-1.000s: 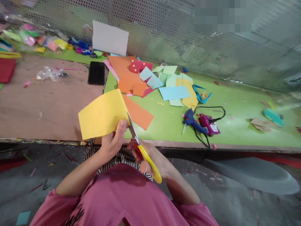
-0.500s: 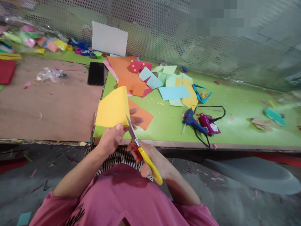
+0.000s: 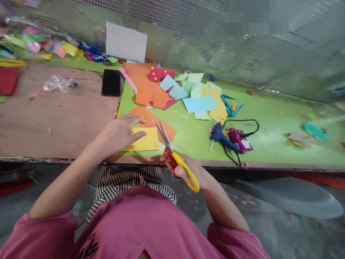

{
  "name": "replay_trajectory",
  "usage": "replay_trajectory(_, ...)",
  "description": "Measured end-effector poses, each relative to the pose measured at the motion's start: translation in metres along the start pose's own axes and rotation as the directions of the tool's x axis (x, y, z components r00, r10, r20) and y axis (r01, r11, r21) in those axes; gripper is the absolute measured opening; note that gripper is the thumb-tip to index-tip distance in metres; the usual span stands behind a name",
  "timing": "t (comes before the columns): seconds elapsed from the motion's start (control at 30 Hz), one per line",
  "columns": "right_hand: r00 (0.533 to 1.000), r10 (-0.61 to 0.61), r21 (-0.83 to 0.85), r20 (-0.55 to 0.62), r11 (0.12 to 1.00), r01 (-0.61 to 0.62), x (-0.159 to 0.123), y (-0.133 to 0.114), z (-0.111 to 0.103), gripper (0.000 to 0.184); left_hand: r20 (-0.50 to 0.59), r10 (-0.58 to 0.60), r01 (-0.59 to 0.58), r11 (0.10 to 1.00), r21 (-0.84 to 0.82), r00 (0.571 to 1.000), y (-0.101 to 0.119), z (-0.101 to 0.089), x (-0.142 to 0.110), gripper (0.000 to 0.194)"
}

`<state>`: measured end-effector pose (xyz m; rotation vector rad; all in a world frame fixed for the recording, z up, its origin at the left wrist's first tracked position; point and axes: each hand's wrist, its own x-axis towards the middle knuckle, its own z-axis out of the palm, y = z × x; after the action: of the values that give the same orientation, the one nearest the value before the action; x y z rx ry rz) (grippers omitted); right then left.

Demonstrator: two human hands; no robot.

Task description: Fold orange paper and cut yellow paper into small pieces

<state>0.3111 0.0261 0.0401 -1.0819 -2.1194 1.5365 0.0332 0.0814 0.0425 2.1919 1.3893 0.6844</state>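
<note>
A yellow piece of paper [image 3: 147,139] lies on the green tabletop near its front edge, partly over an orange paper piece [image 3: 167,126]. Above its left part is my left hand [image 3: 121,132], fingers apart and reaching right, with nothing held; whether it touches the paper I cannot tell. My right hand [image 3: 179,167] grips scissors [image 3: 185,169] with yellow and red handles. Their blades are slightly parted and point up and left, just right of the yellow paper.
Behind lie orange sheets [image 3: 145,81], red and blue cut pieces with yellow dots, and a light blue strip [image 3: 201,104]. A blue glue gun [image 3: 222,136] with a cable rests beside a purple box [image 3: 240,140]. A black phone [image 3: 111,82] lies at the left panel's edge.
The yellow paper has gone from my left hand down onto the table. My left hand has opened and moved left and up. My right hand has shifted right and slightly up with the scissors.
</note>
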Motion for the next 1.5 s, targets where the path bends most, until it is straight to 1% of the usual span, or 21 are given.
replay_trajectory(0.07, 0.999, 0.026, 0.028, -0.022, 0.999, -0.026, -0.004, 0.001, 0.0, 0.085, 0.156, 0.012, -0.033, 0.99, 0.134, 0.988, 0.004, 0.016, 0.024, 0.041)
replay_trajectory(0.1, 0.998, 0.049, 0.043, -0.042, 0.998, -0.047, -0.007, 0.0, 0.001, 0.086, 0.206, 0.01, -0.046, 0.984, 0.17, 0.979, 0.004, 0.025, 0.033, 0.04)
replay_trajectory(0.17, 0.994, 0.076, 0.074, -0.073, 0.995, -0.071, -0.012, -0.005, 0.003, 0.086, 0.217, 0.001, -0.04, 0.984, 0.176, 0.976, 0.001, 0.039, 0.045, 0.039)
replay_trajectory(0.23, 0.993, 0.083, 0.086, -0.083, 0.993, -0.076, -0.017, -0.009, 0.004, 0.084, 0.21, -0.005, -0.028, 0.988, 0.153, 0.978, -0.006, 0.047, 0.053, 0.039)
replay_trajectory(0.3, 0.993, 0.082, 0.07, -0.087, 0.995, -0.076, -0.019, -0.011, 0.003, 0.081, 0.214, -0.006, -0.019, 0.993, 0.116, 0.977, -0.013, 0.048, 0.058, 0.038)
replay_trajectory(0.4, 0.992, 0.083, 0.002, -0.095, 0.997, -0.083, -0.021, -0.013, -0.006, 0.081, 0.241, 0.013, -0.026, 0.998, 0.049, 0.97, -0.018, 0.039, 0.061, 0.031)
replay_trajectory(0.47, 0.99, 0.107, -0.071, -0.094, 0.991, -0.114, -0.022, -0.016, -0.015, 0.083, 0.232, 0.037, -0.028, 0.999, -0.041, 0.972, -0.016, 0.027, 0.057, 0.025)
replay_trajectory(0.5, 0.986, 0.13, -0.111, -0.103, 0.984, -0.142, -0.023, -0.017, -0.02, 0.083, 0.206, 0.041, -0.015, 0.992, -0.128, 0.978, -0.014, 0.021, 0.053, 0.024)
replay_trajectory(0.53, 0.98, 0.156, -0.152, -0.123, 0.973, -0.174, -0.024, -0.019, -0.025, 0.083, 0.158, 0.031, 0.011, 0.966, -0.259, 0.987, -0.011, 0.014, 0.048, 0.025)
replay_trajectory(0.6, 0.963, 0.198, -0.22, -0.182, 0.946, -0.237, -0.026, -0.024, -0.035, 0.082, 0.063, -0.048, 0.075, 0.827, -0.557, 0.997, -0.002, 0.001, 0.034, 0.028)
replay_trajectory(0.63, 0.956, 0.208, -0.25, -0.206, 0.934, -0.257, -0.027, -0.026, -0.04, 0.081, 0.032, -0.096, 0.094, 0.753, -0.651, 0.995, 0.002, -0.004, 0.026, 0.032)
replay_trajectory(0.73, 0.96, 0.202, -0.325, -0.193, 0.91, -0.257, -0.029, -0.033, -0.052, 0.074, -0.079, -0.161, 0.039, 0.625, -0.78, 0.984, 0.014, -0.012, 0.002, 0.056)
replay_trajectory(0.8, 0.969, 0.207, -0.357, -0.137, 0.902, -0.244, -0.029, -0.037, -0.058, 0.066, -0.129, -0.181, 0.003, 0.592, -0.806, 0.975, 0.018, -0.011, -0.009, 0.064)
replay_trajectory(0.83, 0.971, 0.217, -0.363, -0.096, 0.901, -0.237, -0.028, -0.04, -0.06, 0.063, -0.144, -0.187, -0.006, 0.59, -0.807, 0.972, 0.019, -0.01, -0.013, 0.062)
replay_trajectory(0.93, 0.967, 0.254, -0.374, 0.017, 0.898, -0.229, -0.025, -0.045, -0.063, 0.067, -0.199, -0.189, -0.036, 0.633, -0.773, 0.962, 0.017, -0.006, -0.018, 0.044)
replay_trajectory(1.0, 0.961, 0.273, -0.396, 0.031, 0.886, -0.239, -0.023, -0.047, -0.064, 0.073, -0.24, -0.188, -0.055, 0.668, -0.742, 0.952, 0.015, -0.003, -0.019, 0.028)
replay_trajectory(1.07, 0.958, 0.286, -0.424, 0.012, 0.869, -0.254, -0.022, -0.048, -0.063, 0.076, -0.273, -0.192, -0.073, 0.68, -0.729, 0.943, 0.013, -0.002, -0.02, 0.02)
replay_trajectory(1.17, 0.959, 0.282, -0.437, 0.016, 0.865, -0.247, -0.023, -0.047, -0.064, 0.076, -0.324, -0.198, -0.11, 0.676, -0.729, 0.925, 0.013, 0.0, -0.022, 0.027)
replay_trajectory(1.23, 0.96, 0.277, -0.429, 0.036, 0.872, -0.236, -0.024, -0.047, -0.064, 0.077, -0.312, -0.188, -0.111, 0.671, -0.734, 0.931, 0.014, 0.0, -0.024, 0.033)
replay_trajectory(1.33, 0.957, 0.282, -0.426, 0.067, 0.876, -0.228, -0.025, -0.049, -0.065, 0.074, -0.22, -0.19, -0.047, 0.648, -0.76, 0.957, 0.016, -0.001, -0.026, 0.03)
replay_trajectory(1.5, 0.937, 0.336, -0.482, 0.093, 0.839, -0.253, -0.023, -0.061, -0.065, 0.067, -0.121, -0.226, 0.036, 0.586, -0.81, 0.967, 0.017, -0.006, -0.03, 0.03)
